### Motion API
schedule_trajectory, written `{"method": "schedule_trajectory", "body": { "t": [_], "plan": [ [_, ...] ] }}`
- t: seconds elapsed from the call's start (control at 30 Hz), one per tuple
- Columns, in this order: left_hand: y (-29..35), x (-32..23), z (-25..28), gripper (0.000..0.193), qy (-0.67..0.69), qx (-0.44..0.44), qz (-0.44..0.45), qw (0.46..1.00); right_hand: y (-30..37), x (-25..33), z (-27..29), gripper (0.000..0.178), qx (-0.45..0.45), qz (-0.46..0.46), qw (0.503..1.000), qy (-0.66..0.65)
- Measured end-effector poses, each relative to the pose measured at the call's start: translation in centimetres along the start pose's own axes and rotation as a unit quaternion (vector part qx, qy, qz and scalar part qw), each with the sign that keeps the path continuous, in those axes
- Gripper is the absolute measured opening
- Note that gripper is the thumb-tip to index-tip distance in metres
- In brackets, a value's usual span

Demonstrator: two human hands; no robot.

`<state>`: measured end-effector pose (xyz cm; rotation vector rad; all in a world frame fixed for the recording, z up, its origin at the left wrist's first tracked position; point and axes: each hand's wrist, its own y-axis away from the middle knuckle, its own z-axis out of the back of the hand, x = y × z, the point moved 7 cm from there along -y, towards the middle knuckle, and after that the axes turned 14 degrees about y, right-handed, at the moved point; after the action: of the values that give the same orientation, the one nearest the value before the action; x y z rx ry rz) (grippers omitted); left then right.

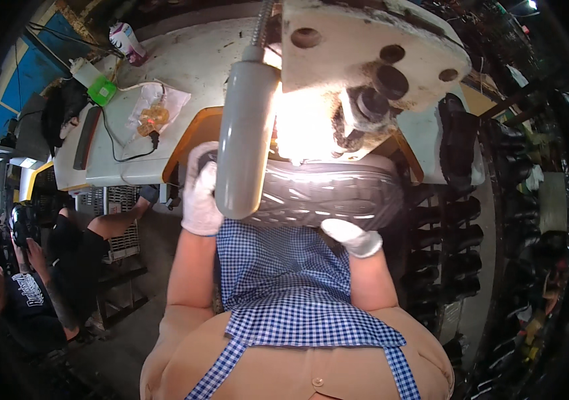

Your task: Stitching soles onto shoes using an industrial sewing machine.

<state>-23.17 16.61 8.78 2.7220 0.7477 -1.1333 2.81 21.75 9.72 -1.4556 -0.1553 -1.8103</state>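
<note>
In a dim workshop, a white worktable [198, 70] spreads beyond the white-gloved left hand [202, 193], which curls around one end of a dark, glossy, ridged shoe sole [324, 193]; the white-gloved right hand [352, 239], half-curled, meets its near edge, grip unclear.

A dark shoe [338, 197] lies crosswise, patterned sole [318, 201] showing.

White-and-purple bottle [128, 43] at far left of white tabletop [188, 53]. White-and-green bottle [101, 89] nearer left edge, dark narrow bar [86, 139] just below. Yellowish power adapter [154, 117] on crumpled white sheet [176, 101], black cord [139, 157] looping toward front. Racked black shoes [463, 239] at right. Co-worker [34, 290] at left, dark clothes, near pale slatted crate [123, 243].
</note>
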Motion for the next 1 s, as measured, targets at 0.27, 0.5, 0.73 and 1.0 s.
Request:
{"method": "schedule_trajectory", "body": {
  "t": [0.27, 0.5, 0.73, 1.0],
  "plan": [
    [1.4, -0.2, 7.8, 0.048, 0.155, -0.036, 0.079, 0.984, -2.1, -0.8, -4.6, 0.072, 0.027, -0.113, 0.989, -0.087],
    [3.3, -0.1, 5.6, 0.063, 0.037, 0.016, 0.070, 0.997, -4.5, 0.8, -1.5, 0.065, 0.183, -0.195, 0.961, -0.068],
    [3.4, 4.2, -7.4, 0.082, -0.125, 0.147, 0.158, 0.968, -9.1, 5.4, 2.2, 0.059, 0.310, 0.028, 0.856, 0.414],
    [5.0, 7.4, -8.6, 0.062, 0.090, 0.034, 0.196, 0.976, -1.2, 1.3, 8.9, 0.081, -0.182, 0.046, 0.943, 0.274]
  ]
}}
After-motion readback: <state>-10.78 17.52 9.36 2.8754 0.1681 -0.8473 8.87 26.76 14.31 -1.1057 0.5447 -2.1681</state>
